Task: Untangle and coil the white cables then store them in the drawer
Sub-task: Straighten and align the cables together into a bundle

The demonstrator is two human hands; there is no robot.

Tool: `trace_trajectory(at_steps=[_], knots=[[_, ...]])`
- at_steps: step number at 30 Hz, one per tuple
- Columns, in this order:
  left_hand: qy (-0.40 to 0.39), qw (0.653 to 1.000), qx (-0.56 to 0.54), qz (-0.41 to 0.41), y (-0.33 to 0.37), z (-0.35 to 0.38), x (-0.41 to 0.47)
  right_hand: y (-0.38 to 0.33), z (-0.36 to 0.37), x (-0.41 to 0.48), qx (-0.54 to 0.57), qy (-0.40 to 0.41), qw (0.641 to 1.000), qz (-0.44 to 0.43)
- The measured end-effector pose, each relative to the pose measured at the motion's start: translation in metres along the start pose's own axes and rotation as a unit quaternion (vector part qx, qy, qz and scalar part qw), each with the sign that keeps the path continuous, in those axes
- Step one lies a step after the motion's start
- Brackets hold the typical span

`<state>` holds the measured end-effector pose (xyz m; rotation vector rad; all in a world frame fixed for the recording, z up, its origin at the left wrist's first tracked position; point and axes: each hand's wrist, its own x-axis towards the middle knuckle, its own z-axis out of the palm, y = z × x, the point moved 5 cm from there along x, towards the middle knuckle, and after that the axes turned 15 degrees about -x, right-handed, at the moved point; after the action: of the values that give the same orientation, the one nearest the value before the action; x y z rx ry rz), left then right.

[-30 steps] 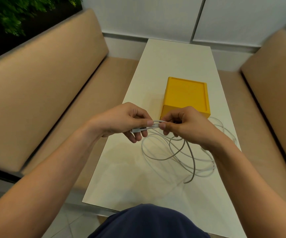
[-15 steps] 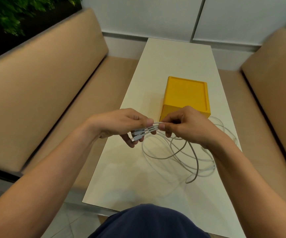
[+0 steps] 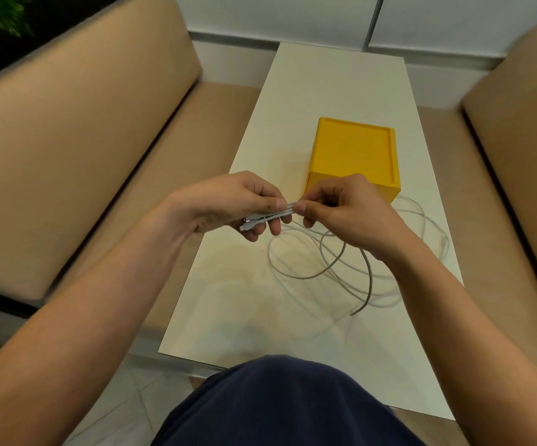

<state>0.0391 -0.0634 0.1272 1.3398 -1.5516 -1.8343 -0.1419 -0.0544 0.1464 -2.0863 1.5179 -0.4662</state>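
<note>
In the head view, the person's two hands are meeting above the near half of the white surface (image 3: pixel 325 78). The left hand (image 3: pixel 228 204) is pinching a small bundle of plug ends (image 3: pixel 250 224) between thumb and curled fingers, the plugs sticking out toward the left below the fingers. The right hand (image 3: pixel 347 217) is pinching the same strands just beside the left thumb, its fingers curled in over them. From that hand the white cables (image 3: pixel 371 281) are trailing down and lying in loose, overlapping loops on the surface, spreading under the right wrist and out toward the right edge; one free end is lying nearest the person. The yellow drawer box (image 3: pixel 354 152) is standing on the surface just beyond the hands, its front mostly hidden behind the right hand, and some loops are running close by its near right corner. Tan cushioned benches (image 3: pixel 67 140) are flanking the surface on both sides. A dark blue garment (image 3: pixel 286 403) is filling the bottom of the frame
</note>
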Motion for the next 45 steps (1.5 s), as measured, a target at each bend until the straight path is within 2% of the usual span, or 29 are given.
trace_trajectory(at_steps=[5, 8, 11, 16, 20, 26, 33, 39, 45], knots=[[0.015, 0.998, 0.06, 0.015, -0.002, 0.0, -0.002, 0.001, 0.005, 0.0, -0.035, -0.029, 0.999, -0.01], [0.011, 0.995, 0.092, 0.027, -0.004, -0.001, -0.005, 0.004, 0.005, -0.001, -0.011, -0.088, 0.996, -0.004], [-0.005, 0.996, 0.086, 0.023, -0.006, 0.001, -0.007, 0.004, 0.003, -0.004, -0.034, -0.128, 0.991, -0.016], [-0.01, 0.998, 0.057, 0.033, -0.004, 0.003, -0.008, 0.004, -0.006, -0.006, 0.005, -0.117, 0.992, -0.036], [-0.015, 0.996, 0.08, 0.025, -0.001, 0.0, -0.01, 0.004, -0.002, -0.009, 0.045, -0.123, 0.991, -0.02], [0.006, 0.998, 0.041, 0.037, -0.002, -0.001, -0.013, 0.002, 0.002, -0.007, -0.114, -0.062, 0.991, -0.026], [0.014, 0.998, 0.037, 0.041, 0.003, -0.002, -0.017, 0.001, 0.001, -0.01, -0.012, -0.057, 0.998, -0.021], [0.011, 0.998, -0.043, 0.048, 0.004, -0.002, -0.014, 0.002, -0.009, -0.009, 0.016, -0.026, 0.999, -0.011], [-0.019, 0.999, -0.03, 0.039, 0.007, 0.0, -0.017, 0.001, -0.006, -0.009, 0.049, -0.018, 0.999, -0.013]])
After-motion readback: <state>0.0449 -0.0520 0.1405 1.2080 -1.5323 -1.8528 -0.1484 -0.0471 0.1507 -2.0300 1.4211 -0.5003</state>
